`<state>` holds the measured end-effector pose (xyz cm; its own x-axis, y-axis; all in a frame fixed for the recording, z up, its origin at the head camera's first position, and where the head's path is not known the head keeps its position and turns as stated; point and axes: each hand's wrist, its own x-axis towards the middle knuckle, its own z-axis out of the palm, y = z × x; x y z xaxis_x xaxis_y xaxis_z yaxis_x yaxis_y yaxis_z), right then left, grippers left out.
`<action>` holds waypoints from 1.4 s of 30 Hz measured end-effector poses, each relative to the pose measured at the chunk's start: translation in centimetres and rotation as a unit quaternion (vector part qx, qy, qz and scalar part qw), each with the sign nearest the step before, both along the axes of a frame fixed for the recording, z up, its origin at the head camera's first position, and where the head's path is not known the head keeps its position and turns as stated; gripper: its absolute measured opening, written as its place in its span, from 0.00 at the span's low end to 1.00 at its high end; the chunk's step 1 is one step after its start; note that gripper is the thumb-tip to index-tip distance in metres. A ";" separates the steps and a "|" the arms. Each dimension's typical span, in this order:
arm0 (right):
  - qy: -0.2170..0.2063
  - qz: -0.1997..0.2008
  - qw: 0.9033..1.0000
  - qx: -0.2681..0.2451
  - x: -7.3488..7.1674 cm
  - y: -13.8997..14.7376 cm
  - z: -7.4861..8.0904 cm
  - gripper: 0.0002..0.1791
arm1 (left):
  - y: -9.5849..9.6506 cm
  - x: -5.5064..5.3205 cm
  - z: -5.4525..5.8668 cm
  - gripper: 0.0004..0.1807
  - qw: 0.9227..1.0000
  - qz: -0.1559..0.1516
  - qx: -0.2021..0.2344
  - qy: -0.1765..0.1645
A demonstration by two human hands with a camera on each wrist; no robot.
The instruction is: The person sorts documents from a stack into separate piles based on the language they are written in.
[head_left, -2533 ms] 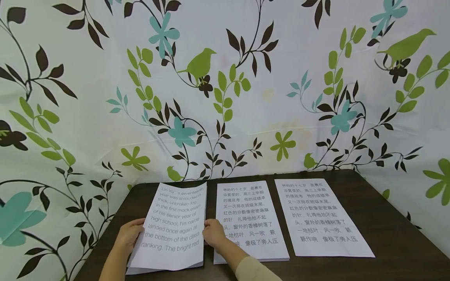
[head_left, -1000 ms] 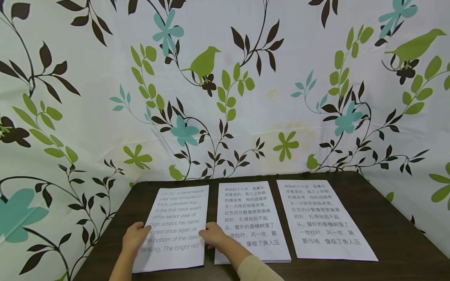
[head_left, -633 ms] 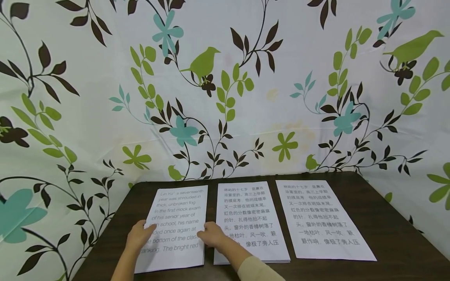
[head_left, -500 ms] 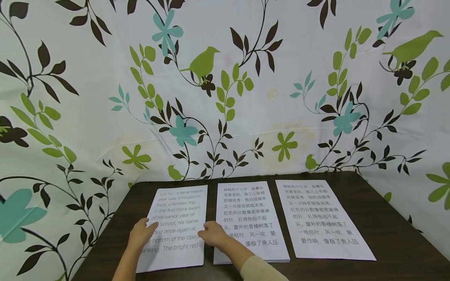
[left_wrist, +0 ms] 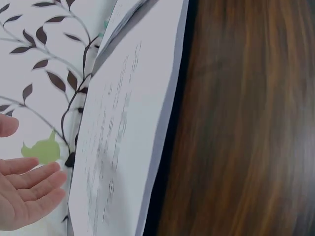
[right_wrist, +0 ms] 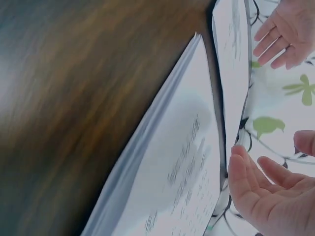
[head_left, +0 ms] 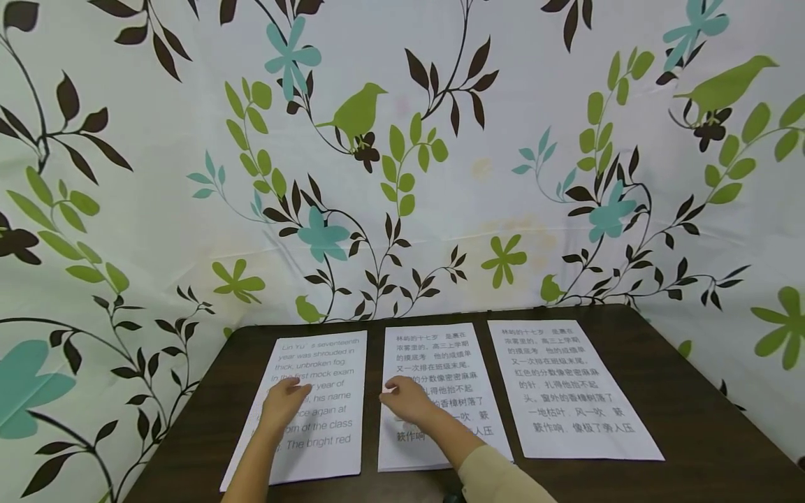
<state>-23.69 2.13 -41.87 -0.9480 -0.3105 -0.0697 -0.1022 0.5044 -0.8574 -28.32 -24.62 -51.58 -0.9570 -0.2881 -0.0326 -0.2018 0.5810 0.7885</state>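
My left hand (head_left: 283, 406) hovers above the left stack of printed paper (head_left: 327, 419), which carries English text, and nothing is in its fingers. In the left wrist view the fingers (left_wrist: 37, 189) are spread loosely, apart from the sheets. Over the left side of the middle stack of paper (head_left: 434, 447), printed in Chinese, is my right hand (head_left: 409, 399), also holding nothing. The right wrist view shows its relaxed fingers (right_wrist: 246, 172) raised off the paper. Both stacks lie flat, with several layered edges visible on the middle one.
A third printed paper (head_left: 578, 398) with Chinese text lies on the right of the dark wooden table (head_left: 704, 433). Narrow strips of tabletop separate the papers. A white cloth (head_left: 440, 265) with leaves, birds and flowers hangs behind the table's back edge.
Earlier, both hands gripped the left stack's sides, and its raised, curved top sheet settled flat. Now they have let go and lifted, the right hand moving right over the middle stack.
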 end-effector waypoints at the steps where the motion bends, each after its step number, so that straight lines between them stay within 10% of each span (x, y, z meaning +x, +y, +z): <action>1: 0.000 -0.004 1.000 0.003 -0.1 0.3 0.1 0.20 | 0.5 -0.2 0.0 0.36 1.000 -0.002 0.008 0.000; 18: -0.013 -0.074 0.997 0.033 -1.4 5.9 0.5 0.23 | 7.2 -1.7 0.1 0.28 0.999 -0.031 0.037 0.018; 26: -0.013 -0.114 0.993 0.035 -2.1 9.0 0.0 0.23 | 11.8 3.4 8.2 0.26 0.993 -0.077 0.090 0.017; 42: -0.022 -0.191 0.980 0.047 -1.7 13.4 -1.3 0.25 | 14.2 3.6 7.2 0.25 0.988 -0.109 0.105 -0.003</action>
<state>-25.35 15.57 -43.17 -0.9893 0.0764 -0.1240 0.1453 0.5763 -0.8042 -24.73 -10.40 -44.43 -0.9952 -0.0613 -0.0765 -0.0956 0.4350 0.8953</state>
